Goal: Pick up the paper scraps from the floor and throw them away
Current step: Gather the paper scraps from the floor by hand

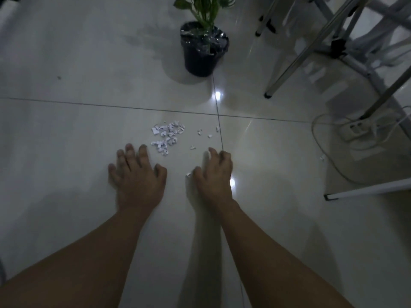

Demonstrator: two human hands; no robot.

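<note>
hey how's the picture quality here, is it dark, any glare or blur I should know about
Head view: dim overall, with a greyish cast; two bright glare spots on the glossy floor tiles, one beyond the paper scraps, one beside the right hand; the left hand is slightly motion-blurred; wide-angle bending shows in the tile joints; the potted plant stays recognisable.

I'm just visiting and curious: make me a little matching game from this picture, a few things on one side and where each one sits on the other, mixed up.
Things:
1. paper scraps
2. plant pot
3. power strip
4. left hand

Places:
A. at the right edge, among white cables
B. far end of the floor, beyond the tile seam
C. on the tile just ahead of the fingertips
D. spread flat, low over the floor, left of the right hand

Pairs: 1-C, 2-B, 3-A, 4-D
</note>
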